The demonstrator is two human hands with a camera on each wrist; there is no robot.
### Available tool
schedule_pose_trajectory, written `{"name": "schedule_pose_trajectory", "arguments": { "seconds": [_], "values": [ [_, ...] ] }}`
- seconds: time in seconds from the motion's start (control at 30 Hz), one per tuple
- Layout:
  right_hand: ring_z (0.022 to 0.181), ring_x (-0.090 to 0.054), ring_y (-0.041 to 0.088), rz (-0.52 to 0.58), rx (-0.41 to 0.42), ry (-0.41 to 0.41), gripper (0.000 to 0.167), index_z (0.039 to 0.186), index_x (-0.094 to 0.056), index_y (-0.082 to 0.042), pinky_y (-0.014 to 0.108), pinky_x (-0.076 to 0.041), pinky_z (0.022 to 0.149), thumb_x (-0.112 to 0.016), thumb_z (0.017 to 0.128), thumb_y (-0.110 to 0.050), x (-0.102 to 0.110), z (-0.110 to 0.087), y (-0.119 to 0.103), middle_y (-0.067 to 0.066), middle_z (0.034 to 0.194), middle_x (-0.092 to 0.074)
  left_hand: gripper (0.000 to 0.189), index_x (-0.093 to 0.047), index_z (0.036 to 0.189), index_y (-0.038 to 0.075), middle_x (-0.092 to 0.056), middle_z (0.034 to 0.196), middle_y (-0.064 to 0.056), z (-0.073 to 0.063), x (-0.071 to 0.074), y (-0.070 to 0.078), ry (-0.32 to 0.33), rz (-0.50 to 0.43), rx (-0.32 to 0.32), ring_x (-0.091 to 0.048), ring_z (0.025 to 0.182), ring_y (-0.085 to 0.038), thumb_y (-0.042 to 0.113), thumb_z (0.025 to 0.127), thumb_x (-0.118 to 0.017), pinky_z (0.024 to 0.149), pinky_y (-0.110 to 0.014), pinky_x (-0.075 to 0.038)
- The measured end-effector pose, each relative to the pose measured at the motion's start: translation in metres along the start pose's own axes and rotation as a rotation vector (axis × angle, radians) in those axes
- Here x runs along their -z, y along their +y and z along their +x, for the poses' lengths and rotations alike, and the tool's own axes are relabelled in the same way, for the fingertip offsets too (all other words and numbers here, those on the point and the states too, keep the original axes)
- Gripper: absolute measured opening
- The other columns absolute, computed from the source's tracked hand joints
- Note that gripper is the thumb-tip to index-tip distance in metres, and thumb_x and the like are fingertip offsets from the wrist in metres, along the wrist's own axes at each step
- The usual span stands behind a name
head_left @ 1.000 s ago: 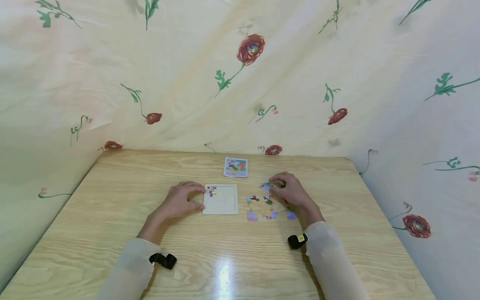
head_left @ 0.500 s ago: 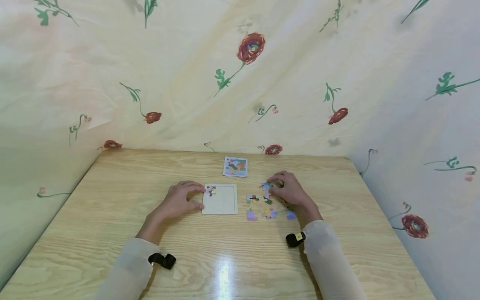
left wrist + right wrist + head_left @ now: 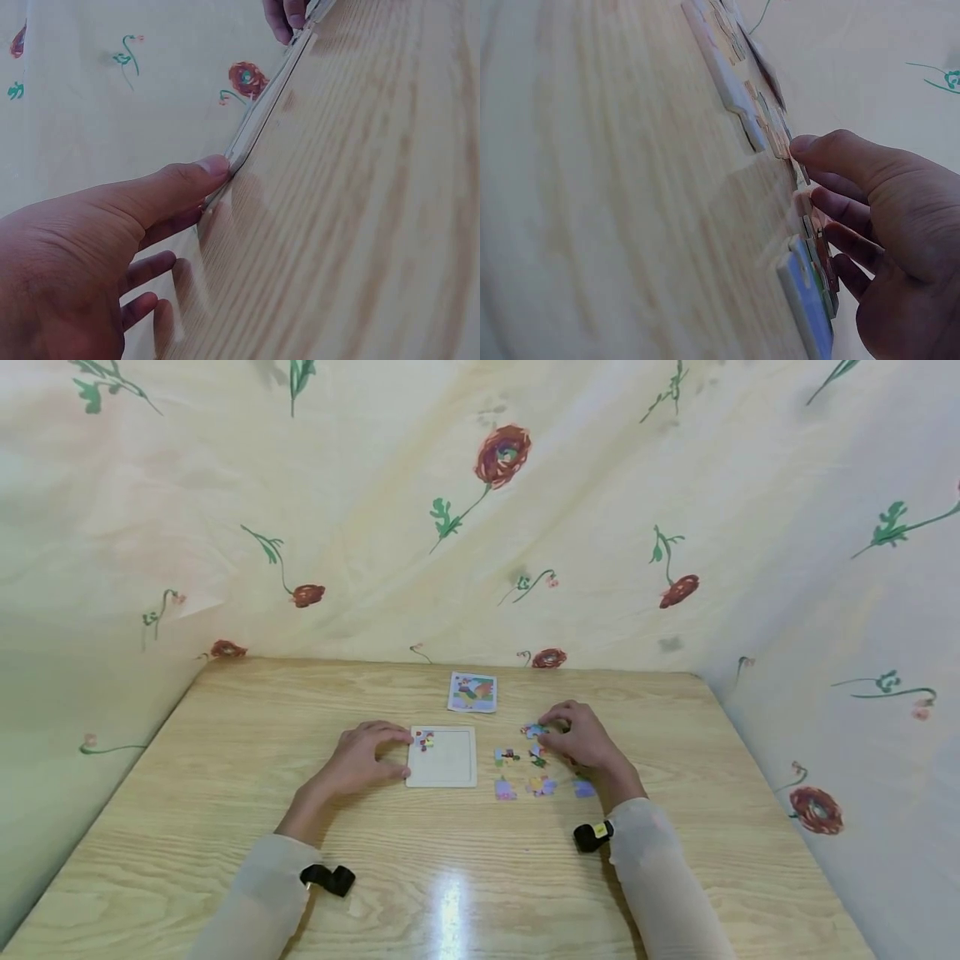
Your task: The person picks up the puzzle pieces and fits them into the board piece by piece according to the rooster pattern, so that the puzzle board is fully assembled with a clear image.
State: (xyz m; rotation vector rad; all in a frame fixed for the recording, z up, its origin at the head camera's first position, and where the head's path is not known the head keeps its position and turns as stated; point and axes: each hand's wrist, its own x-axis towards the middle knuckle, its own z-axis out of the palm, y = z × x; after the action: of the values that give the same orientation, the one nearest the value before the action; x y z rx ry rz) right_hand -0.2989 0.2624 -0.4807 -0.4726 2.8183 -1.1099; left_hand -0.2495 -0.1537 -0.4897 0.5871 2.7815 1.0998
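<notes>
Puzzle pieces [image 3: 506, 789] are lying in loose rows on the wood-grain counter [image 3: 375, 835], just to the right of a square white puzzle tray [image 3: 446, 770]. With our left hand [image 3: 363, 758] we are touching the tray's left edge, thumb at the near corner and fingertips towards the far one, spread well apart and not curling round it. A multicoloured corner piece [image 3: 425, 741] is sitting inside the tray's far left corner. With our right hand [image 3: 581, 739] we are pinching a blue-toned piece [image 3: 533, 731] at the far end of the rows, thumb and forefinger bending in at its right side; our other fingers are hiding part of the pieces beneath. Beyond the tray, a picture card [image 3: 472, 692] is lying flat, showing a colourful cartoon figure. We are wearing pale sleeves [image 3: 258, 885], with a black wrist camera [image 3: 330, 879] standing out at the left cuff and another at the right. Behind the counter, a cream flowered cloth [image 3: 360, 527] is hanging in soft folds.
</notes>
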Motion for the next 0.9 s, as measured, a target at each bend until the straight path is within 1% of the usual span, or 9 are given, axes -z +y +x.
{"name": "schedule_pose_trajectory", "arguments": {
  "seconds": [0.17,0.33,0.43,0.57,0.67,0.7,0.8,0.9],
  "values": [
    [0.134,-0.047,0.043,0.012,-0.017,0.004,0.026,0.115,-0.076,-0.011,0.064,-0.04,0.112,-0.077,0.093,-0.024,0.001,0.0,-0.004,0.018,0.136,-0.059,0.051,-0.069,0.134,0.024,-0.059,0.149,-0.002,0.0,-0.001,0.001,-0.007,-0.008,0.005,-0.042,0.147,-0.034,0.037,0.087,-0.083,0.117,-0.064,-0.024],
    [0.135,-0.047,0.044,0.036,-0.004,0.009,0.028,0.115,-0.076,-0.01,0.067,-0.037,0.113,-0.077,0.092,-0.025,0.0,0.0,-0.013,0.018,0.137,-0.06,0.05,-0.069,0.133,0.024,-0.06,0.148,-0.002,0.0,-0.001,0.0,0.001,0.002,0.007,-0.043,0.146,-0.034,0.037,0.087,-0.083,0.117,-0.064,-0.024],
    [0.135,-0.048,0.044,0.027,0.009,0.013,0.026,0.114,-0.076,-0.01,0.068,-0.036,0.114,-0.078,0.092,-0.025,-0.003,0.001,-0.018,0.018,0.137,-0.06,0.05,-0.069,0.133,0.025,-0.06,0.148,-0.001,0.0,-0.001,-0.001,-0.003,-0.002,0.009,-0.042,0.147,-0.034,0.037,0.087,-0.083,0.117,-0.064,-0.024],
    [0.131,-0.051,0.044,0.018,0.046,0.026,0.023,0.111,-0.076,-0.009,0.066,-0.039,0.111,-0.079,0.092,-0.023,-0.007,0.003,-0.027,0.018,0.134,-0.062,0.05,-0.069,0.133,0.024,-0.06,0.148,-0.002,0.0,0.0,-0.002,-0.002,0.001,0.006,-0.043,0.147,-0.034,0.037,0.087,-0.083,0.117,-0.064,-0.024],
    [0.13,-0.051,0.043,0.028,0.068,0.027,0.021,0.109,-0.077,-0.01,0.065,-0.04,0.11,-0.079,0.092,-0.022,-0.012,0.005,-0.035,0.018,0.133,-0.063,0.05,-0.069,0.133,0.024,-0.06,0.148,-0.001,0.0,0.001,-0.001,0.001,0.002,0.007,-0.042,0.147,-0.034,0.037,0.087,-0.083,0.118,-0.063,-0.024],
    [0.13,-0.05,0.043,0.035,0.071,0.023,0.021,0.108,-0.077,-0.01,0.066,-0.039,0.11,-0.079,0.092,-0.022,-0.013,0.005,-0.038,0.017,0.133,-0.063,0.05,-0.069,0.133,0.024,-0.059,0.148,-0.001,0.0,0.001,-0.001,0.0,0.002,0.007,-0.042,0.147,-0.034,0.038,0.087,-0.083,0.118,-0.063,-0.023],
    [0.131,-0.047,0.042,0.035,0.068,0.008,0.021,0.108,-0.077,-0.013,0.07,-0.029,0.115,-0.08,0.091,-0.025,-0.018,0.006,-0.048,0.015,0.134,-0.062,0.051,-0.07,0.133,0.024,-0.059,0.148,-0.001,0.001,0.001,-0.001,-0.004,-0.006,0.01,-0.042,0.147,-0.033,0.038,0.086,-0.083,0.118,-0.063,-0.023],
    [0.132,-0.046,0.042,0.025,0.077,-0.005,0.022,0.109,-0.077,-0.015,0.073,-0.022,0.116,-0.079,0.091,-0.026,-0.023,0.008,-0.057,0.013,0.135,-0.062,0.051,-0.07,0.133,0.023,-0.059,0.148,-0.002,0.0,0.001,0.0,-0.006,-0.006,0.006,-0.042,0.147,-0.034,0.038,0.086,-0.083,0.118,-0.064,-0.023]
  ]
}}
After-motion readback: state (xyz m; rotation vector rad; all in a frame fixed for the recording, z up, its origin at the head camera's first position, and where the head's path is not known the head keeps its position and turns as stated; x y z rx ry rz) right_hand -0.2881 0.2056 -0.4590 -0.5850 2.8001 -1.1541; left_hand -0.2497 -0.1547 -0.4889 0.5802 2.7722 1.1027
